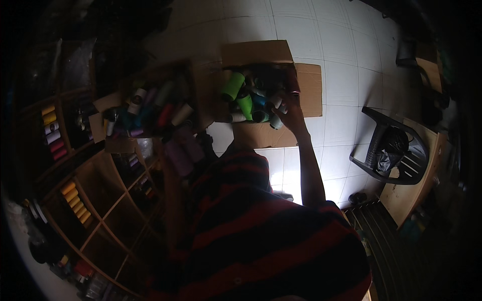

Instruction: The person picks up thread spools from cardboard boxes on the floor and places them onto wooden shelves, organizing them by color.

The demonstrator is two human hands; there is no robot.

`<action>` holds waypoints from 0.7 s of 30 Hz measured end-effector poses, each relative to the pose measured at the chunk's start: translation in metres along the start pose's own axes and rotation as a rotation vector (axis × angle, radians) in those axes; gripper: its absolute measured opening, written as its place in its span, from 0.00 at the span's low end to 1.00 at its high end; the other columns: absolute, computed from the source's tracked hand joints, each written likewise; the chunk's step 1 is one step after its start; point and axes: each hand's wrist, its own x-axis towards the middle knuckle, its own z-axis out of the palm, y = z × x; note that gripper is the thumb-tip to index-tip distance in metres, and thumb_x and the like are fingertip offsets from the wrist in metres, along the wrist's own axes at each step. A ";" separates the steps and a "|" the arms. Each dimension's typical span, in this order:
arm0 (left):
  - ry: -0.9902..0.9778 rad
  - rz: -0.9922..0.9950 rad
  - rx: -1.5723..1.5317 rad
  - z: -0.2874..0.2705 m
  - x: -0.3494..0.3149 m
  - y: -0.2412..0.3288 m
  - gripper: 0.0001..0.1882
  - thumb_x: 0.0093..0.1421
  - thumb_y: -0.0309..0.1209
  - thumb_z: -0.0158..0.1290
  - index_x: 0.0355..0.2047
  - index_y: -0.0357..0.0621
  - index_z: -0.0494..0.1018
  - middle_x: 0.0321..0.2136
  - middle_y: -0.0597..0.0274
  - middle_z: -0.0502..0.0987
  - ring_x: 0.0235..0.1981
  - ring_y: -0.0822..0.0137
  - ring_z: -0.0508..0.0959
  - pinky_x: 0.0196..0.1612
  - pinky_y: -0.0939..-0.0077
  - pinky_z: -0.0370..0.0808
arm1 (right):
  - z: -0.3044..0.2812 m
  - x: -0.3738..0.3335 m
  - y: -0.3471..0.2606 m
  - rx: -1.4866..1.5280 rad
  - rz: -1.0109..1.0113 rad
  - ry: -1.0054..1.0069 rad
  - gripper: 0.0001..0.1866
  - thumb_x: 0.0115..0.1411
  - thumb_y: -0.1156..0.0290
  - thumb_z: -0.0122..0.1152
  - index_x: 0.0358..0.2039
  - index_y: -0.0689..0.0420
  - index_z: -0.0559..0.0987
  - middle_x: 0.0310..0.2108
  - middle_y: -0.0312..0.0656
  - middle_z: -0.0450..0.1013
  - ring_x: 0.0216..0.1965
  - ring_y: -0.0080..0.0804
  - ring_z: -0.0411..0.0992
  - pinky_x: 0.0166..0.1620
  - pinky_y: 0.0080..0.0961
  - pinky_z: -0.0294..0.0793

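Observation:
My right hand (292, 111) reaches into an open cardboard box (261, 54) of thread cones on the floor, its fingers closed around a pale grey thread cone (277, 102). Around it lie a bright green cone (233, 86), a second green cone (245, 106), a blue one (259, 100) and a dark red one (292, 82). On the left, in deep shadow, my left hand (166, 151) is at a few purple thread cones (185, 151) and appears to hold them against my side. Its fingers are mostly hidden.
Another box (106, 103) full of mixed thread cones stands left of the first. Wooden cubby shelves (103, 219) holding yellow spools (75, 203) line the left. At right, a dark plastic chair (370, 145) bears a black bag (392, 150). White tiles (341, 90) cover the floor.

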 end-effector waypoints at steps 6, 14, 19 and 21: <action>0.033 0.074 -0.158 0.012 -0.019 -0.001 0.39 0.62 0.59 0.33 0.55 0.34 0.62 0.45 0.44 0.73 0.45 0.56 0.76 0.48 0.63 0.74 | 0.016 0.017 -0.004 -0.023 -0.093 0.010 0.20 0.50 0.73 0.66 0.45 0.57 0.75 0.36 0.45 0.71 0.34 0.36 0.73 0.35 0.30 0.74; -0.013 0.134 -0.214 0.002 -0.034 0.017 0.45 0.59 0.63 0.30 0.57 0.30 0.60 0.42 0.43 0.74 0.40 0.54 0.78 0.43 0.60 0.77 | 0.039 0.031 -0.065 0.065 -0.236 -0.099 0.12 0.56 0.74 0.61 0.42 0.58 0.77 0.24 0.40 0.72 0.24 0.28 0.71 0.26 0.24 0.67; -0.127 0.263 -0.463 -0.039 -0.042 0.015 0.33 0.62 0.60 0.34 0.40 0.39 0.69 0.51 0.40 0.68 0.46 0.45 0.75 0.46 0.50 0.76 | 0.066 0.019 -0.106 0.018 -0.225 -0.210 0.11 0.59 0.71 0.59 0.42 0.58 0.77 0.23 0.41 0.74 0.24 0.25 0.72 0.27 0.22 0.69; -0.160 0.315 -0.477 -0.057 -0.046 0.016 0.32 0.62 0.59 0.35 0.40 0.40 0.69 0.52 0.39 0.66 0.47 0.44 0.74 0.46 0.48 0.76 | 0.079 0.013 -0.118 -0.016 -0.245 -0.256 0.11 0.59 0.71 0.59 0.42 0.58 0.77 0.24 0.43 0.75 0.25 0.27 0.73 0.28 0.23 0.70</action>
